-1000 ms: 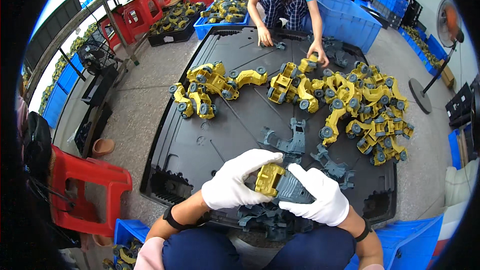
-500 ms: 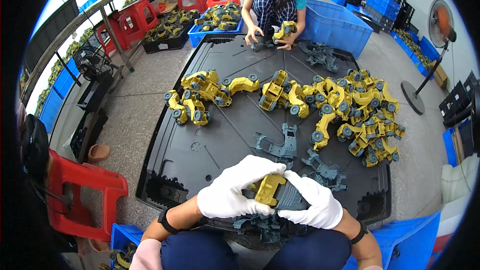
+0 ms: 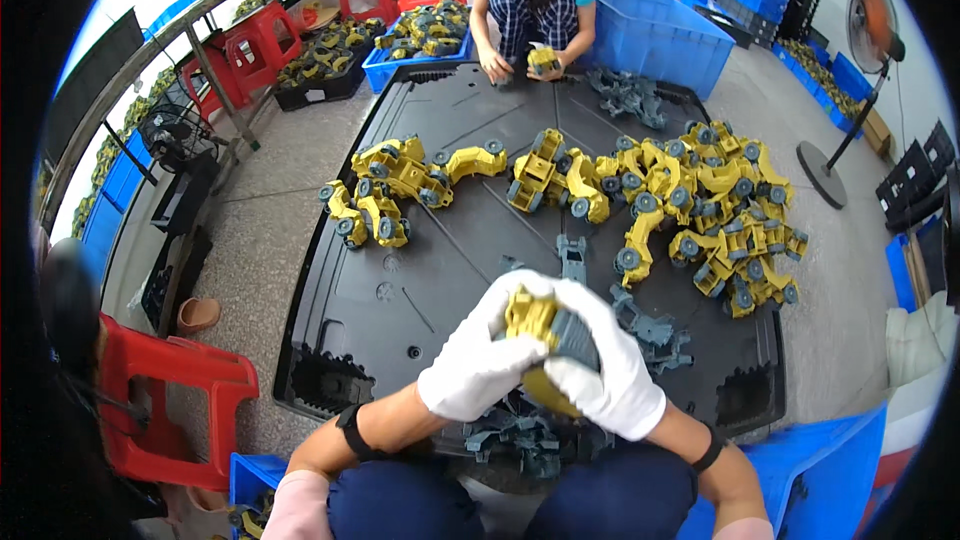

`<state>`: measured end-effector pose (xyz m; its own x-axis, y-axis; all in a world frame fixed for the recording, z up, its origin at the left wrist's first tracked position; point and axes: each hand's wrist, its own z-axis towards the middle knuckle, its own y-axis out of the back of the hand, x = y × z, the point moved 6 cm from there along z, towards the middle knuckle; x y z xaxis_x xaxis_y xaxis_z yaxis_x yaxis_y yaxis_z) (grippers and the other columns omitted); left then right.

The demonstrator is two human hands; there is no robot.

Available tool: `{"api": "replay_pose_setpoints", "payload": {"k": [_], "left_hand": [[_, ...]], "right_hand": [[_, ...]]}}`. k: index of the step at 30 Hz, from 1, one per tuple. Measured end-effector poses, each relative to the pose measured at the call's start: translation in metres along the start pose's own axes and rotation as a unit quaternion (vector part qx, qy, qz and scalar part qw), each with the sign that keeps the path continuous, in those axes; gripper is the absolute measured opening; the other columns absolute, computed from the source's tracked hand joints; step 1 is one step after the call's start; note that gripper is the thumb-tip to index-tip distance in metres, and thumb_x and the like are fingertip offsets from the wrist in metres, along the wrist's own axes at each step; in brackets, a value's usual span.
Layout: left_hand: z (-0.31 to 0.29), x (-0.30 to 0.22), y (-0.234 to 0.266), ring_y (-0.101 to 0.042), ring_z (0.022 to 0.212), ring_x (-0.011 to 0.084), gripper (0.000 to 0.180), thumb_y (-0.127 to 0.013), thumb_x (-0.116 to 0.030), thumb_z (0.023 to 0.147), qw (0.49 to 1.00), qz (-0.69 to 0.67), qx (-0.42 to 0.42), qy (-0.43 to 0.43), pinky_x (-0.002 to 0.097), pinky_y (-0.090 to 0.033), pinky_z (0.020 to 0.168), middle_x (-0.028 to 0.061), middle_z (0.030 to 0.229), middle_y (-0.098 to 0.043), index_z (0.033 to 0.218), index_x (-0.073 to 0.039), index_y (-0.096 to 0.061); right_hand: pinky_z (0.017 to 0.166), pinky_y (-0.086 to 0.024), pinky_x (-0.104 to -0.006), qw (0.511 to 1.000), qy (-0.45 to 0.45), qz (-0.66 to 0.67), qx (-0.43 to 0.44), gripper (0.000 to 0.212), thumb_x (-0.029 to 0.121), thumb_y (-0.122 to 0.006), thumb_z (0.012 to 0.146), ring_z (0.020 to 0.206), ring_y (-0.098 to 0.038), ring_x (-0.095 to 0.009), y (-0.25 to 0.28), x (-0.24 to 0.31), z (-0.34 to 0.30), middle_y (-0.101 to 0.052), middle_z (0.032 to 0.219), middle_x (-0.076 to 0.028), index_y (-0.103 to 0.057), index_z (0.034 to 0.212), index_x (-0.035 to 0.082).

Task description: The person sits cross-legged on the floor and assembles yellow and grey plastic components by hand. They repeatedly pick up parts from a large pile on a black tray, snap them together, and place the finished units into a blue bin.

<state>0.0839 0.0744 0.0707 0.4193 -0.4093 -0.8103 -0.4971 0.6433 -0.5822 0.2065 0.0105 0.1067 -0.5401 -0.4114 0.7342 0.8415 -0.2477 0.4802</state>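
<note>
In white gloves, my left hand [image 3: 478, 362] and my right hand [image 3: 612, 372] are both closed around one toy truck [image 3: 531, 317], raised above the near edge of the black table. Its yellow part shows between the fingers on the left, and its dark grey part [image 3: 575, 338] lies against my right hand. Fingers hide much of the toy, and its outline is slightly blurred. Loose grey chassis pieces [image 3: 652, 332] lie just beyond my right hand. More grey pieces [image 3: 515, 443] sit below my hands, by my knees.
Yellow toy trucks with grey wheels [image 3: 725, 205] are heaped on the right of the black table [image 3: 370, 315]; several more stand across its middle. Opposite, a co-worker [image 3: 540, 0] handles a yellow toy. Around stand a red stool [image 3: 180, 380], blue crates [image 3: 665, 35] and a standing fan [image 3: 870, 25].
Both hands have risen slightly and turned the toy truck, with the fingers wrapping it more closely. The co-worker's hands and yellow toy have shifted a little. The whole view has tilted slightly.
</note>
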Motion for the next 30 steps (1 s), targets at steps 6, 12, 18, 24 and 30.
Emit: {"api": "replay_pose_setpoints", "payload": {"k": [6,12,18,24,30], "left_hand": [[0.022,0.022,-0.006,-0.050,0.124,0.0222,0.051,-0.070,-0.014,0.084,0.989,-0.147,-0.036,0.004,0.0379,-0.038,0.108,0.0061,0.129,-0.053,0.129,-0.010,-0.047],[0.019,0.021,0.011,-0.051,0.122,0.0203,0.056,-0.071,-0.017,0.083,0.987,-0.153,-0.038,0.043,0.0372,-0.039,0.107,0.0062,0.129,-0.054,0.133,-0.009,-0.047],[-0.076,-0.070,0.093,-0.056,0.112,0.0188,0.046,-0.073,-0.019,0.087,0.980,0.096,-0.175,-0.028,0.0351,-0.045,0.098,0.0065,0.120,-0.059,0.126,-0.008,-0.052],[-0.302,-0.174,0.111,-0.057,0.103,0.0126,0.046,-0.077,-0.018,0.082,0.783,0.429,-0.446,0.065,0.0285,-0.046,0.091,0.0041,0.110,-0.060,0.120,-0.005,-0.056],[-0.497,-0.134,0.124,-0.062,0.083,0.0128,0.041,-0.084,-0.025,0.074,0.520,0.526,-0.536,0.408,0.0305,-0.052,0.075,0.0037,0.090,-0.068,0.104,-0.004,-0.065]], "right_hand": [[0.084,-0.050,-0.0288,0.972,-0.154,0.155,-0.087,0.053,0.017,-0.068,0.090,0.095,-0.062,-0.015,0.001,-0.037,-0.003,-0.063,0.110,-0.012,-0.045,0.134,0.001],[0.105,-0.035,-0.0276,0.837,-0.290,0.464,0.002,0.044,0.026,-0.053,0.101,0.122,-0.043,-0.011,-0.031,-0.058,-0.009,-0.049,0.131,-0.006,-0.043,0.137,0.002],[0.093,-0.047,-0.0315,0.891,-0.285,0.351,0.021,0.040,0.025,-0.054,0.099,0.106,-0.059,-0.017,-0.026,-0.052,-0.024,-0.061,0.118,-0.009,-0.051,0.132,0.001],[0.075,-0.053,-0.0275,0.840,-0.371,0.262,0.297,0.020,-0.001,-0.057,0.089,0.080,-0.065,-0.016,-0.051,-0.042,-0.069,-0.066,0.095,-0.010,-0.063,0.108,-0.002],[0.076,-0.054,-0.0298,0.814,-0.385,0.263,0.347,0.020,0.002,-0.059,0.090,0.081,-0.067,-0.018,-0.056,-0.047,-0.073,-0.067,0.096,-0.013,-0.063,0.108,-0.003]]}}
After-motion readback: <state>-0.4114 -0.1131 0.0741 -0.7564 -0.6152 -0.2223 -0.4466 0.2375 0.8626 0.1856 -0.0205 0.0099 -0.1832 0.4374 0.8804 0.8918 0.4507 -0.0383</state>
